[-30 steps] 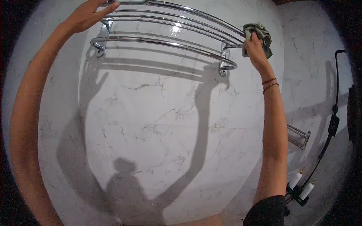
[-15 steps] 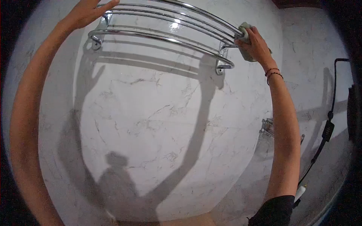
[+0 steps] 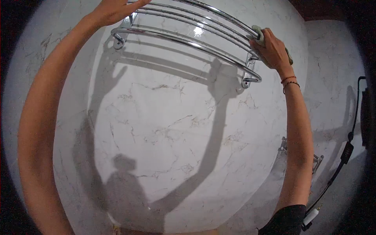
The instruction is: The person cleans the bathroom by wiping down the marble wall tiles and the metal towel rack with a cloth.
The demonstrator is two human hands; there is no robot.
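Observation:
A chrome towel rack (image 3: 184, 41) with several curved bars is fixed to the wall near the top of the view. My right hand (image 3: 274, 49) is closed round a greenish-grey cloth (image 3: 258, 31), pressed against the right end of the upper bars. Part of the cloth hangs out behind the fingers. At the rack's left end my left hand (image 3: 115, 11) is raised against the upper bars, its thumb stretched out to the right. The other fingers of that hand run past the top edge of the view.
Behind the rack is a white marble-patterned wall (image 3: 168, 129) with my arms' shadows on it. A metal wall fitting (image 3: 316, 162) shows partly behind my right forearm. At the right hang a black hose or cable (image 3: 345, 152) and a white object (image 3: 311, 216).
The view has shifted, so the rack sits lower and farther right. Relative to the rack, my right hand with the cloth has moved slightly left along the bars. My left hand stays at the left end.

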